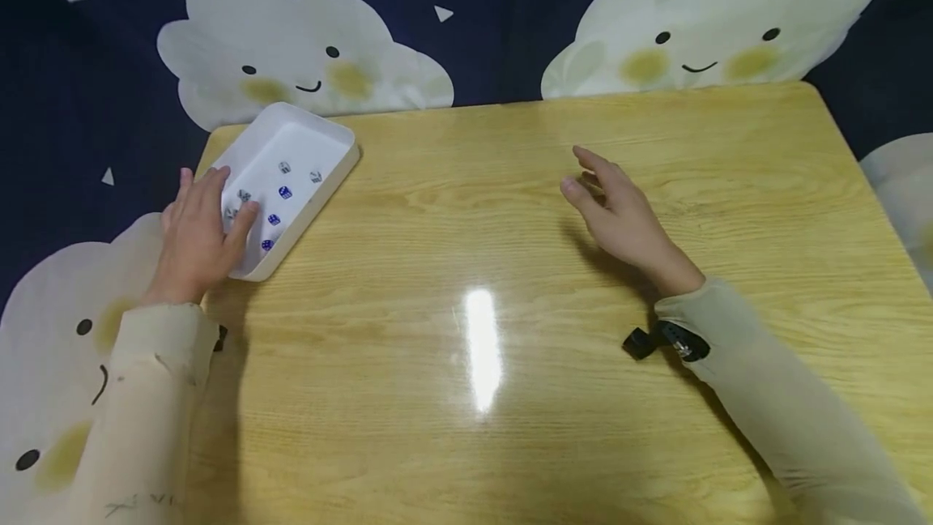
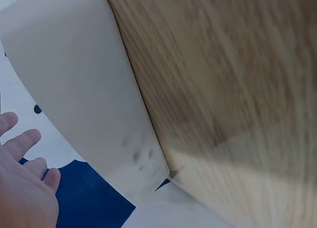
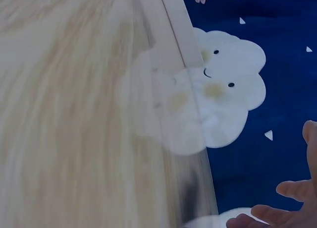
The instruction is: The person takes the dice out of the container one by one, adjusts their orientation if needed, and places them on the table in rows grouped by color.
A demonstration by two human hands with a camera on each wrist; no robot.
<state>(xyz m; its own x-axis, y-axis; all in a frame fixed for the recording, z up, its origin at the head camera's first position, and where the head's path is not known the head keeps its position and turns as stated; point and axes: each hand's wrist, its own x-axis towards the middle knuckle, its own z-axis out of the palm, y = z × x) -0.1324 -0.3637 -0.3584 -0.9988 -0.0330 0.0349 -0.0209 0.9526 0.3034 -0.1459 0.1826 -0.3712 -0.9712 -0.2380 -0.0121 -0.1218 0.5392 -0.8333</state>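
Observation:
At the far left of the table stands a white rectangular tray [image 1: 299,232]. Several small dice lie in it: blue ones such as this blue die [image 1: 285,193], and clear ones such as this clear die [image 1: 284,168]. My left hand [image 1: 197,237] is over the tray's near left side, its fingers loosely spread and its thumb overlapping the inside. In the left wrist view those fingers [image 2: 25,144] appear beside the tray wall [image 2: 84,89], holding nothing. My right hand [image 1: 619,217] hovers over the right half of the table, fingers relaxed with nothing in them, far from the tray.
The wood-grained table [image 1: 408,209] has a bright light reflection near its middle. Behind it hangs a dark blue cloth [image 1: 496,31] with smiling white clouds. A black wrist strap [image 1: 681,340] circles the right sleeve.

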